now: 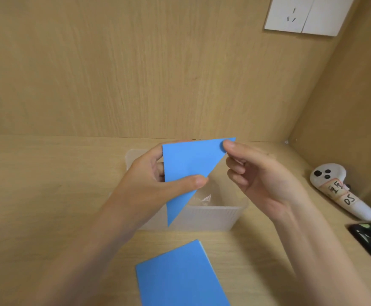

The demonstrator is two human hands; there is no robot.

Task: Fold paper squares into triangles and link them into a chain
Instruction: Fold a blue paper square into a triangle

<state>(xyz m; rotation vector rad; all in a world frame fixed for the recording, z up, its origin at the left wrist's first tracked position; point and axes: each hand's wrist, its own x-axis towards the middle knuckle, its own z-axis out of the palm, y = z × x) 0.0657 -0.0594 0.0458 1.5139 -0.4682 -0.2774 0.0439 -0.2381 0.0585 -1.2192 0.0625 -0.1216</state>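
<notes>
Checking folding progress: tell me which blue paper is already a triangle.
The blue paper held up by both hands over the plastic box; the blue stack on the desk is still unfolded.

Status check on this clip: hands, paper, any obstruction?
Left hand and right hand pinch blue triangle midair. Blue paper stack on desk. Clear tub beneath; nothing blocking.

Blue paper triangle (186, 164) aloft (folded flat); blue squares stack (180, 277) on desk.

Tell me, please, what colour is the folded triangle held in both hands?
Plain blue: the folded triangle shows best in the head view.
</notes>
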